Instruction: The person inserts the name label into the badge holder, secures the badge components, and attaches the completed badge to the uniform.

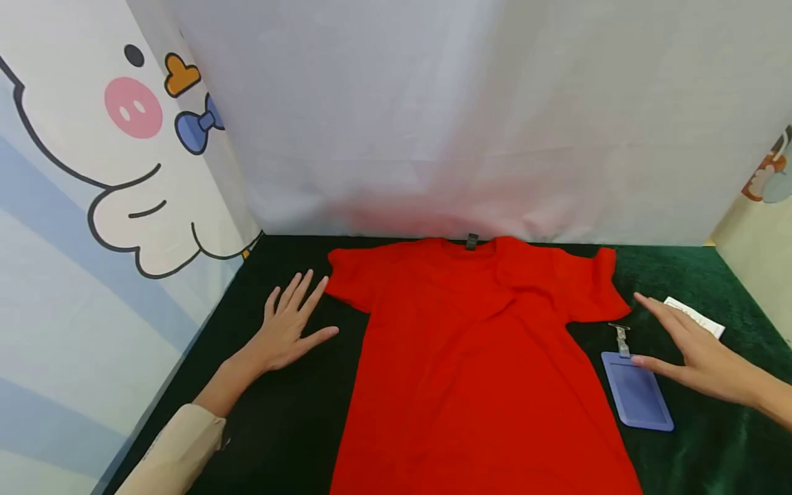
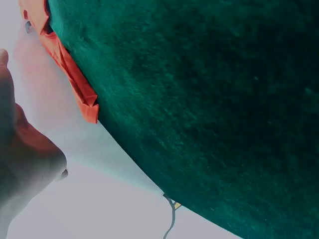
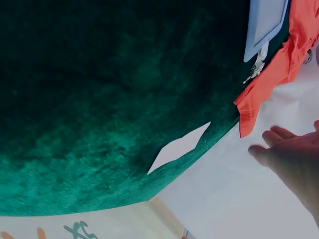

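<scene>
A red short-sleeved T-shirt lies spread out, its collar with a dark label toward the back wall. My left hand, fingers straight and spread, is beside the shirt's left sleeve and holds nothing. On the other side, my right hand is extended with nothing in its grasp. Its thumb overlaps the top of a blue badge holder in the head view; whether they touch I cannot tell. The holder's metal clip points toward the right sleeve. A white paper card lies partly behind the right hand in the head view.
Dark green velvety cloth covers the table. A plain white curtain rises at its back edge. Along the left stands a panel with a cartoon drawing, and a pale wall borders the right side.
</scene>
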`<state>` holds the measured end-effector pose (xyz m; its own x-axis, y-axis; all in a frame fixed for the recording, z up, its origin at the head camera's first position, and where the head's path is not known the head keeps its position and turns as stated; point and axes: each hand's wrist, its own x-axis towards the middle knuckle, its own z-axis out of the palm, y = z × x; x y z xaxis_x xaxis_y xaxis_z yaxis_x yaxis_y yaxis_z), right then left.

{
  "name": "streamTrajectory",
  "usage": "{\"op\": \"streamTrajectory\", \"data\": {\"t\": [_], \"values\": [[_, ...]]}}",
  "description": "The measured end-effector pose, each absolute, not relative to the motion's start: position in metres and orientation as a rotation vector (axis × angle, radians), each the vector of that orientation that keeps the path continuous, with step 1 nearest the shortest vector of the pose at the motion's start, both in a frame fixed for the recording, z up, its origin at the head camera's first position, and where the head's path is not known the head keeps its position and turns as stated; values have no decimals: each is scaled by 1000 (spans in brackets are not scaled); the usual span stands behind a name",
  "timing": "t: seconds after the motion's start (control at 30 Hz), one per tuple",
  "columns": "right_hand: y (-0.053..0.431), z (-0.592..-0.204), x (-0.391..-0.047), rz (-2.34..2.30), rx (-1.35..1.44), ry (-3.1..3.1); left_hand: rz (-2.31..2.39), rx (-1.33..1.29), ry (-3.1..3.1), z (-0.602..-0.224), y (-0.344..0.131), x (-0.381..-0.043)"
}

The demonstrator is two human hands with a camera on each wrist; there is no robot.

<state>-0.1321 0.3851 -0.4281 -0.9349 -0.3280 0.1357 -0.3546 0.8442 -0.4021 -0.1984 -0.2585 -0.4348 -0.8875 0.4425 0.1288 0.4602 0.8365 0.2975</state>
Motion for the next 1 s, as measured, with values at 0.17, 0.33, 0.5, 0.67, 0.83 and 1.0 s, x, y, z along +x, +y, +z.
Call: {"op": "streamTrajectory", "data": {"t": [0.17, 0.33, 0.5, 0.67, 0.83, 1.0], "values": [[387, -432, -125, 736, 526, -2959, -673, -756, -2954, -436, -252, -199], [388, -436, -120, 604, 521, -2911, -836, -796, -2926, -435, -246, -201], [385, -442, -115, 643, 508, -2958, -1008, -872, -2899, -435, -240, -199], [383, -448, -109, 657, 565, -2894, -1155, -922, -2884, -434, -231, -193], [383, -449, -112, 593, 530, -2877, -1213, -986, -2862, -435, -219, -194], [383, -453, -109, 539, 472, -2889, -1192, -1078, -2872, -439, -213, -195]]}}
